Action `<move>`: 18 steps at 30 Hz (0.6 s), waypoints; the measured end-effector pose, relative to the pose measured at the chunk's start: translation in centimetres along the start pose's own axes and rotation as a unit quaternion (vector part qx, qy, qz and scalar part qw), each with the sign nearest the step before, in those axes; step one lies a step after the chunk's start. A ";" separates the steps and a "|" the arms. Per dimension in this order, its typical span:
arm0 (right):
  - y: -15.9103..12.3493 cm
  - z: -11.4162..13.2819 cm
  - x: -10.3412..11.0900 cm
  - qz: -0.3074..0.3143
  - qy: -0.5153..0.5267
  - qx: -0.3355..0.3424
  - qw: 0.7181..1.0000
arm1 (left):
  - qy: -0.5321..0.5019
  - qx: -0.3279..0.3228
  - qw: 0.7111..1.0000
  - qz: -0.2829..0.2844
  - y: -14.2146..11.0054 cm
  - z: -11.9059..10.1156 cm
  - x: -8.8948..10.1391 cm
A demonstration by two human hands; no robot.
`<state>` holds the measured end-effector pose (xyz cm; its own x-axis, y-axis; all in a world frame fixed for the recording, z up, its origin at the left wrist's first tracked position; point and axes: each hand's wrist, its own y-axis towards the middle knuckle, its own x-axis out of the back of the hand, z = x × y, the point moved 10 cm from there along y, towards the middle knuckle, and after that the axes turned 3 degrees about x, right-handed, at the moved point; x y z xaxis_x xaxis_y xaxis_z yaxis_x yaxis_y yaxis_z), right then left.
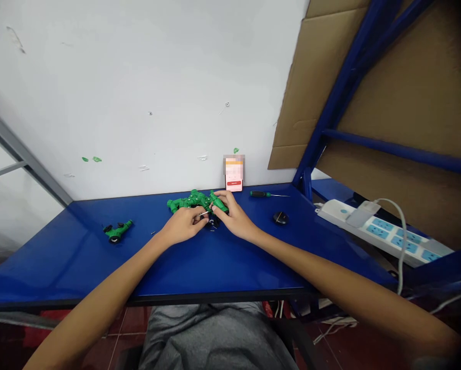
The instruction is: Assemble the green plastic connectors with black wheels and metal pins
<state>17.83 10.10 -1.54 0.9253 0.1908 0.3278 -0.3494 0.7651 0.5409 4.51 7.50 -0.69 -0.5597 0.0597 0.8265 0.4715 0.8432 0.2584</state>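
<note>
In the head view my right hand (234,216) is closed around a green plastic cylindrical part (219,203). My left hand (186,224) pinches a thin, shiny metal piece (204,213), whose tip points toward that green part; its exact kind is too small to make out. Several more green jointed plastic pieces (184,202) lie just behind my hands. Dark parts (212,222) show below and between my fingers, partly hidden. A small screw (212,230) lies on the blue table (215,267) in front of them.
A green and black plastic piece (117,231) lies at the left, with a small screw (152,233) nearby. A screwdriver (260,194) and a black rounded object (280,218) are at the right. A phone (234,177) leans on the wall; a power strip (384,231) stands beyond the right edge.
</note>
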 end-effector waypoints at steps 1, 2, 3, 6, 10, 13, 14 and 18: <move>0.0 0.0 0.1 -0.002 -0.004 0.001 1.000 | -0.002 -0.017 1.000 0.019 -0.1 -0.3 -0.5; 0.0 0.0 0.1 -0.004 -0.008 0.003 1.000 | -0.002 -0.036 0.999 0.040 -0.2 -0.6 -1.0; 0.0 0.1 0.2 -0.005 -0.010 0.005 1.000 | 0.001 -0.057 0.997 0.058 -0.3 -0.9 -1.6; 0.1 0.1 0.3 -0.006 -0.012 0.009 1.000 | 0.048 -0.096 0.991 0.078 -0.4 -1.3 -2.7; 0.1 -0.1 0.2 -0.005 -0.016 0.007 1.000 | 0.094 -0.095 0.987 0.084 -0.3 -0.9 -3.6; 0.1 -0.1 0.1 -0.001 -0.014 0.011 1.000 | 0.101 -0.092 0.987 0.089 -0.2 -0.7 -3.8; 0.1 -0.1 0.1 -0.001 -0.014 0.013 1.000 | 0.103 -0.088 0.987 0.089 -0.2 -0.6 -3.8; 0.1 -0.1 0.2 0.001 -0.016 0.011 1.000 | 0.100 -0.074 0.988 0.087 -0.2 -0.4 -3.7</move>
<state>17.96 10.24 -1.50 0.9195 0.1733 0.3530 -0.3553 0.7508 0.5569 6.72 6.90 -3.63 -0.3222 0.0766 0.9436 0.6513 0.7413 0.1622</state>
